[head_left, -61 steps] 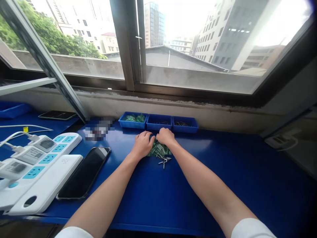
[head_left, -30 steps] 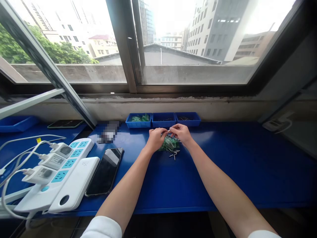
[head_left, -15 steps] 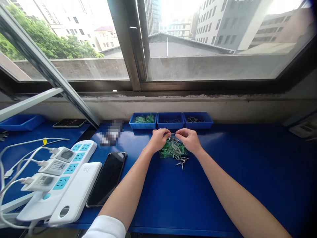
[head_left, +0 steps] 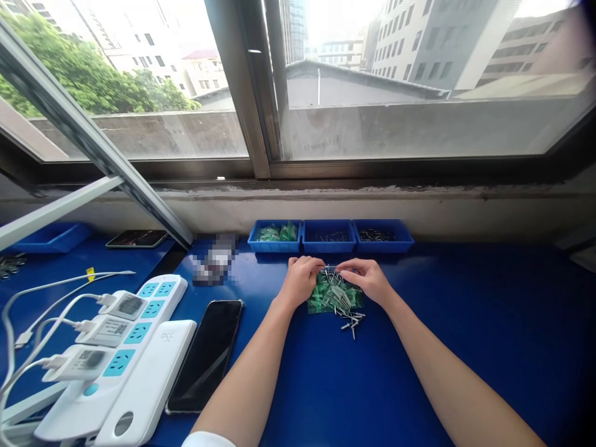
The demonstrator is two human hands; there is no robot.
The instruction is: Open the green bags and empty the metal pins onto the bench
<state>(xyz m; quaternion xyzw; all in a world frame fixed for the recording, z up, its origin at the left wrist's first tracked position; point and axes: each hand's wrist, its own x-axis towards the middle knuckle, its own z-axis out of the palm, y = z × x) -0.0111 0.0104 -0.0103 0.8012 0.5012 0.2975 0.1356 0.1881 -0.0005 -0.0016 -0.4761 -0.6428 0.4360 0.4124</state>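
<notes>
My left hand (head_left: 300, 284) is closed in a pinch on one end of a thin silver blind rivet (head_left: 330, 267). From the other side, the fingertips of my right hand (head_left: 369, 282) pinch the rivet's opposite end, so it lies roughly level between both hands. Just below, a green plastic bag (head_left: 318, 302) lies flat on the blue table (head_left: 335, 391) with a heap of loose rivets (head_left: 343, 297) on it. Several more rivets (head_left: 354, 321) have spilled past the bag's near edge onto the table.
Three blue bins stand by the wall: one with green packets (head_left: 278, 233), a middle bin (head_left: 328, 246) with a few thin pins, and one with dark small parts (head_left: 377, 235). Leftward are a black phone (head_left: 207, 357), white power bank (head_left: 149, 379) and power strip (head_left: 135, 332).
Both hands were down at the heap two seconds ago. They came together above it, and now hold a rivet between their fingertips, slightly apart. The camera view has also shifted.
</notes>
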